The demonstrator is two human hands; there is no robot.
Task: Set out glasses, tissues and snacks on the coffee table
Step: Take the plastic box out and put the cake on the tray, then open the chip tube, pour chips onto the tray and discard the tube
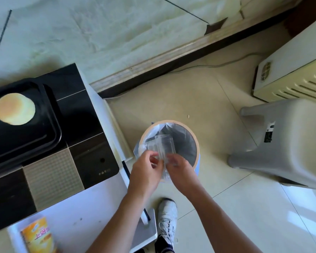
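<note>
A: Where are the hands?

B: Both over the bin (195,162) on the floor. The left hand (146,172) and right hand (179,168) each pinch a clear wrapper (161,146) between them, right above the bin's mouth.

A: Is anything in the wrapper?

B: Can't tell, it's see-through and blurred against the bin's dark inside. The bin has a clear liner (138,148) folded over its rim.

A: And the snack?

B: 1 round flat cake (15,109) lies on a black tray (49,130), at the tray's far left. The tray sits on the coffee table (91,110), well apart from the hands.

A: Anything else on the table?

B: An orange packet (37,234) near the close edge, on the white part.

A: Around the bin?

B: A grey stool (288,152) to its right, a cream heater (290,83) behind that, and a white shoe (167,218) just below the bin.
</note>
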